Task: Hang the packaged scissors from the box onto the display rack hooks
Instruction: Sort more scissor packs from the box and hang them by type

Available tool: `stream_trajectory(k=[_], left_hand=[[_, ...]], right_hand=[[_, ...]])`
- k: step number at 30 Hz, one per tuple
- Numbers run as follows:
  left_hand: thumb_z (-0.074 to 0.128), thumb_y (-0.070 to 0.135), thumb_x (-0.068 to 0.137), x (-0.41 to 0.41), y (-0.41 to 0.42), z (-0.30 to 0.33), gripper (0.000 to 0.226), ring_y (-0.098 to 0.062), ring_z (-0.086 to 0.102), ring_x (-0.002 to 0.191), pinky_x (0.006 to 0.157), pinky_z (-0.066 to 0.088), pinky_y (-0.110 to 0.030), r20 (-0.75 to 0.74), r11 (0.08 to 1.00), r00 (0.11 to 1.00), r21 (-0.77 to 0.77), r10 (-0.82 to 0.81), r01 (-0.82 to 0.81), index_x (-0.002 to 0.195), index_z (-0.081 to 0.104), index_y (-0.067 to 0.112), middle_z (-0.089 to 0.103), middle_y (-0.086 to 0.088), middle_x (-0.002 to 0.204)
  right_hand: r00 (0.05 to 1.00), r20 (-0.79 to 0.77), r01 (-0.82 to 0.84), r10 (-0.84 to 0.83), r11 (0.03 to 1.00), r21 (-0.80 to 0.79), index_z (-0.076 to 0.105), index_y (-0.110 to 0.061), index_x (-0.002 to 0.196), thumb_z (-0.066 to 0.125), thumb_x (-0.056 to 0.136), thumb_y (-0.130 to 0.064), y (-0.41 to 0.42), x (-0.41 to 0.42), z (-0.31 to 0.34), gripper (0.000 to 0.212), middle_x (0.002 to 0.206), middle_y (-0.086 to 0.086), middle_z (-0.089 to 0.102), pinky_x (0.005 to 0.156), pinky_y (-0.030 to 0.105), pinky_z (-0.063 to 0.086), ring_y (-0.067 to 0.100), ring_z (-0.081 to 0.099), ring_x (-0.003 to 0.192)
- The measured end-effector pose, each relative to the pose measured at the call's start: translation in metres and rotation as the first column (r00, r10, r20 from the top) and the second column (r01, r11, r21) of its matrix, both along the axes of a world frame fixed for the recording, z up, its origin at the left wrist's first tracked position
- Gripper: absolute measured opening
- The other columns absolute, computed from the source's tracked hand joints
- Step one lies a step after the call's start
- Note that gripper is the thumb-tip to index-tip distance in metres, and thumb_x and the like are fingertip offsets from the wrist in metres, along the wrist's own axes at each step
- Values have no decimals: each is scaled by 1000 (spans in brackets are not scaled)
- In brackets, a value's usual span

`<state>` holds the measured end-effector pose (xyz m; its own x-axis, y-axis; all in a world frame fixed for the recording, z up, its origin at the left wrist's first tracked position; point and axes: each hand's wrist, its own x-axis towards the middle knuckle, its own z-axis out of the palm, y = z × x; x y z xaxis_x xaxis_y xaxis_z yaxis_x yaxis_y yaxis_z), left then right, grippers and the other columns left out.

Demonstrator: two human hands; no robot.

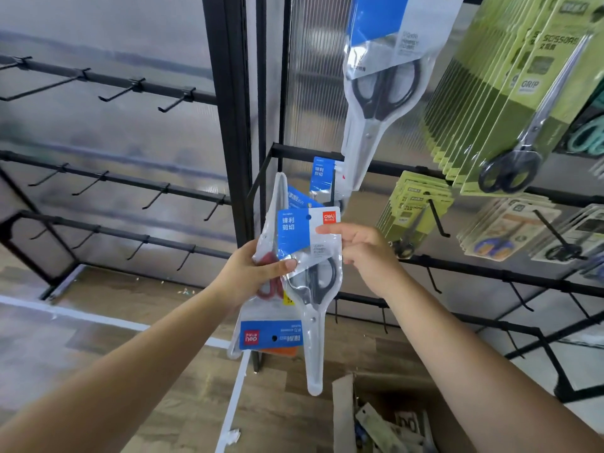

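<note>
My left hand [251, 276] grips a bundle of scissor packs: a black-handled pack [315, 282] in front, upright with its blue header on top, and a red-handled pack [261, 279] behind it, turned upside down. My right hand [362, 250] pinches the front pack's header by its top right corner. Just above and behind, a small blue-headed pack [322, 173] hangs on a hook of the black display rack [457, 264]. A large black-handled pack [382, 86] hangs higher up. The open cardboard box [385, 416] with more packs stands on the floor at the lower right.
Green-carded scissor packs [510, 103] fill the upper right hooks, and more packs [415, 210] hang below them. A second rack [108, 178] at left carries bare hooks. Bare hooks [523, 300] also jut from the right rack's lower bars. The floor [157, 354] is wood with white tape lines.
</note>
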<state>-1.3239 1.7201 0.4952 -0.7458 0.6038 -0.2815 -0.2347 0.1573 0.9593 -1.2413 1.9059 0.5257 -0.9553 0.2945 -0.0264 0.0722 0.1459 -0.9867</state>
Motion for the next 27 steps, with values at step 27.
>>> stream_trajectory(k=[27], left_hand=[[72, 38, 61, -22, -6, -16, 47, -10, 72, 79, 56, 57, -24, -56, 999, 998, 39, 40, -38, 101, 53, 24, 73, 11, 83]], right_hand=[[897, -95, 441, -432, 890, 119, 63, -12, 121, 60, 87, 2, 5, -10, -29, 37, 74, -13, 62, 47, 11, 34, 4, 38, 53]])
